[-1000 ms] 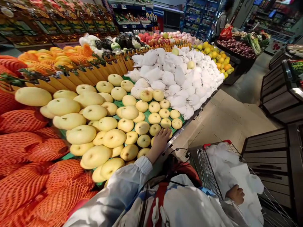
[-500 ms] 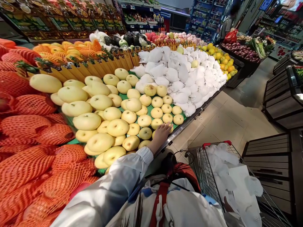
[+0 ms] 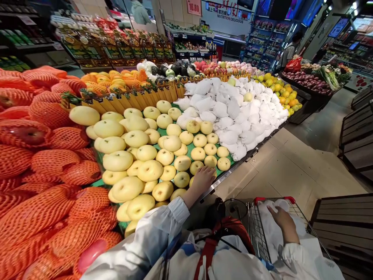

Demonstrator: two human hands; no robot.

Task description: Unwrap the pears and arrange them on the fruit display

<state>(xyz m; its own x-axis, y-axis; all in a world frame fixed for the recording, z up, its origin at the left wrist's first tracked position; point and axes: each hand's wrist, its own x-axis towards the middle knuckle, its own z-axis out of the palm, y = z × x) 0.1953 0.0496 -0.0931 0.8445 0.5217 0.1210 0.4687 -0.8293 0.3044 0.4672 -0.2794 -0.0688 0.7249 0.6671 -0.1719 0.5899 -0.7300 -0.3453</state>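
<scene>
My left hand (image 3: 202,179) lies palm down over a yellow pear at the front edge of the pear pile (image 3: 145,155), its fingers curved round the fruit. The pears rest on a green mat on the produce stand. My right hand (image 3: 281,218) reaches into the shopping cart (image 3: 256,229) at the lower right, fingers spread flat on white foam nets (image 3: 275,237) heaped inside it. A white sleeve covers each arm.
Fruit in orange nets (image 3: 43,163) fills the left of the stand, fruit in white nets (image 3: 241,112) the right. Lemons (image 3: 279,89) and other produce lie farther back. Tiled floor (image 3: 291,163) runs to the right, with dark crates (image 3: 355,132) beyond. A person stands far back.
The view has tilted up and shifted. My right hand has come forward and up in the cart onto the white nets. My left hand stays on the same front pear.
</scene>
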